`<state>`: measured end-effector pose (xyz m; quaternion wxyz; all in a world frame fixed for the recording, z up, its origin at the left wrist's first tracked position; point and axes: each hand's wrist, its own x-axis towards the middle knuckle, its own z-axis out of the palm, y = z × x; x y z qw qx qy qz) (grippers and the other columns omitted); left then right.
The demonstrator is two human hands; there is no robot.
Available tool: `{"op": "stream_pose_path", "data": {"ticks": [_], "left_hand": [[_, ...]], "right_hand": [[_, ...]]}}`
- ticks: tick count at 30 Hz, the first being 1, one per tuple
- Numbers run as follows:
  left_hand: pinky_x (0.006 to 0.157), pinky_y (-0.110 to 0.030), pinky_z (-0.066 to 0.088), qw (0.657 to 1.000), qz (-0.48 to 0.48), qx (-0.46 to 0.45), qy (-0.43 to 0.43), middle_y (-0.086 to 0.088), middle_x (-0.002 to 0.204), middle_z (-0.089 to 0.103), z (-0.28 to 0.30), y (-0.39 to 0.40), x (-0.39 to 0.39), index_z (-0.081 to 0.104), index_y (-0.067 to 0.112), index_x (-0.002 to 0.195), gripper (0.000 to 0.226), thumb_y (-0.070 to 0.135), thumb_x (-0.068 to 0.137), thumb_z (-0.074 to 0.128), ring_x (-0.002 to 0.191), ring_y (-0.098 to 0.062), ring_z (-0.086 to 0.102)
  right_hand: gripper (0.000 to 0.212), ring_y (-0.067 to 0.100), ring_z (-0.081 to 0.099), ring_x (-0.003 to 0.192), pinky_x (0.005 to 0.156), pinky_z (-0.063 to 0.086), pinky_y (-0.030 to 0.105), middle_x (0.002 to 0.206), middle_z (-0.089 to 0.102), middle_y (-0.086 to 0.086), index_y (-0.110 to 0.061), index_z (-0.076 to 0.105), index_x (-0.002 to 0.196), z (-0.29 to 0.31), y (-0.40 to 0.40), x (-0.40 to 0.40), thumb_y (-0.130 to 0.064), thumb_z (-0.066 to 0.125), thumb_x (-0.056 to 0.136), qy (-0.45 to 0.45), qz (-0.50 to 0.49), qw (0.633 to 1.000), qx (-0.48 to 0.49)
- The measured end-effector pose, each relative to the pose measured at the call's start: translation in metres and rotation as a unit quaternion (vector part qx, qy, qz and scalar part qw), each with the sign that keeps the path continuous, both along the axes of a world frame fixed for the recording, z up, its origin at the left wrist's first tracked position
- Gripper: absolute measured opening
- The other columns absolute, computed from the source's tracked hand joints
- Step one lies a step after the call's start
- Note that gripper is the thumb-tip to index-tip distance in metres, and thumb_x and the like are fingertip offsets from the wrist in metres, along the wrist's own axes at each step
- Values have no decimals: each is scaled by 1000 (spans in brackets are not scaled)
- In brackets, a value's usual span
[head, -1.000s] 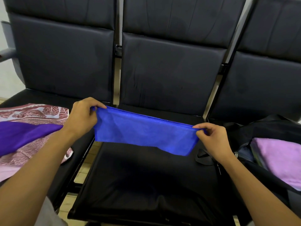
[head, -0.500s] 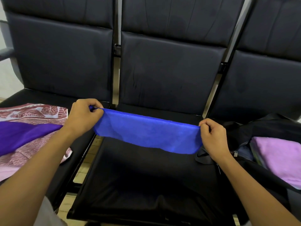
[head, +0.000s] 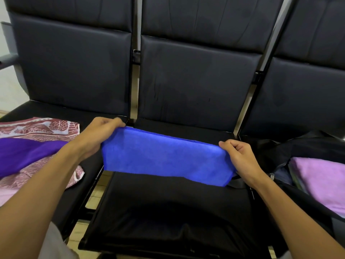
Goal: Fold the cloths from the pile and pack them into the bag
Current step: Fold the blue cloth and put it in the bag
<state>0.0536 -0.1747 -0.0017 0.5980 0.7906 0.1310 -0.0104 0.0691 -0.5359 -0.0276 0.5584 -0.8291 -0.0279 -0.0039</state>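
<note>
A blue cloth [head: 164, 157] hangs stretched in a folded band above the middle black seat [head: 168, 212]. My left hand [head: 97, 135] pinches its left top corner and my right hand [head: 240, 157] pinches its right top corner. On the left seat lies the pile: a purple cloth [head: 24, 154] over a red and white patterned cloth [head: 41, 126]. The open black bag [head: 302, 146] sits on the right seat with a folded lilac cloth [head: 323, 176] inside it.
Three black padded chairs stand in a row with tall backrests [head: 196, 71] behind. Gaps between the seats show a tiled floor [head: 97, 191]. A bag strap [head: 237, 182] lies on the middle seat's right edge.
The blue cloth has been pulled taut and hangs lower and flatter now. Both hands stayed at its ends, with the right one shifted slightly down.
</note>
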Motion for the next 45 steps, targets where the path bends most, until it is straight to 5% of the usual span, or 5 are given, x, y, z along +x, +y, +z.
{"op": "stream_pose_path", "data": {"ticks": [7,16,31,37,45], "left_hand": [[57,-17,52,991,-104,33,-82,-2,76,71,4,4,-8,73,11,82,19,28,85,65,68,-10,67],[68,-24,39,927,-56,344,-136,-2,85,65,-18,10,3,71,15,82,10,23,88,68,76,-15,57],[69,-27,39,921,-6,366,-133,1,67,61,-12,14,2,75,8,83,10,18,84,73,64,-8,51],[81,-36,51,957,-24,289,-31,-5,89,68,-13,7,4,71,13,96,11,8,90,63,90,-22,64],[71,-30,55,989,-104,-77,72,-15,95,67,4,-22,0,66,6,100,13,2,89,62,81,-20,67]], "right_hand": [[29,8,62,74,69,48,25,81,66,-4,-13,64,83,1,-8,5,-34,53,100,-33,-41,998,-21],[12,8,66,82,69,52,21,88,69,-6,-17,70,89,-7,-11,8,-25,65,95,-62,-34,994,-89],[12,14,66,83,74,53,28,87,70,2,-12,73,96,-9,-9,17,-22,69,92,-129,-164,970,-127],[13,9,68,87,75,56,27,88,71,-5,-14,74,98,-15,-1,19,-24,71,91,-50,-171,983,-51],[10,17,71,89,76,58,29,91,76,0,-19,74,99,-15,25,13,-16,70,91,53,-63,993,88]]}}
